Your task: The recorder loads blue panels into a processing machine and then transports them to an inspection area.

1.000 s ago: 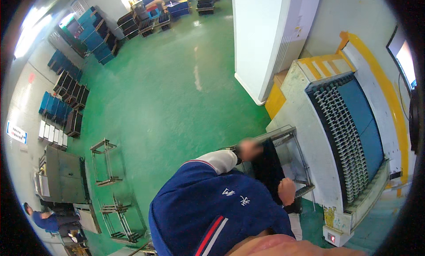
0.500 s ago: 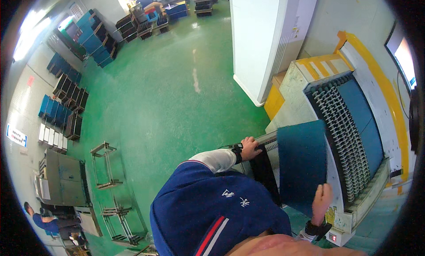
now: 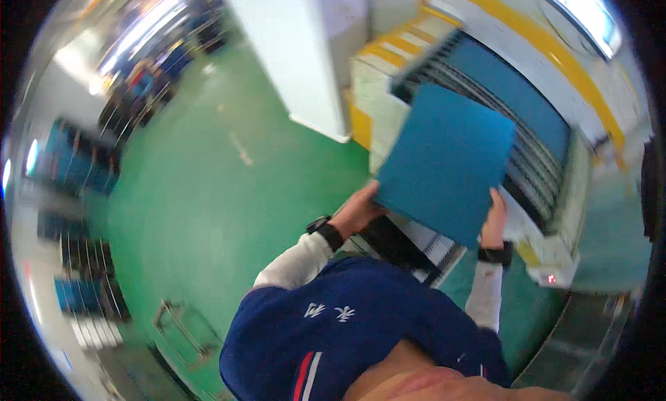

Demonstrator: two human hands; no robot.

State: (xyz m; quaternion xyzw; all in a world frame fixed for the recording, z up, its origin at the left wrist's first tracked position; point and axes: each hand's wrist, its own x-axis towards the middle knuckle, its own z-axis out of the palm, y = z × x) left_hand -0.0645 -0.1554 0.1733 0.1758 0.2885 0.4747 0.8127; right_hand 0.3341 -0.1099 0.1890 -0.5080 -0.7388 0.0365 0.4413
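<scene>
The blue panel (image 3: 447, 161) is held up in front of the roller machine (image 3: 579, 186), covering part of its rollers (whether it touches them, I cannot tell). It looks flat with no sag, so probably stiff and fairly light; the smooth face may be slippery and scratch easily. Opposite edges seem the safest hold, sparing the face. The left hand (image 3: 359, 208) pinches its near left corner, and the right hand (image 3: 494, 220) has its fingers closed at the right edge. Just below is a rack (image 3: 438, 248) with toothed strips. Beyond the rollers lies more blue sheet (image 3: 517, 85). Around are a green floor (image 3: 208, 193) and a tall white cabinet (image 3: 284, 61).
</scene>
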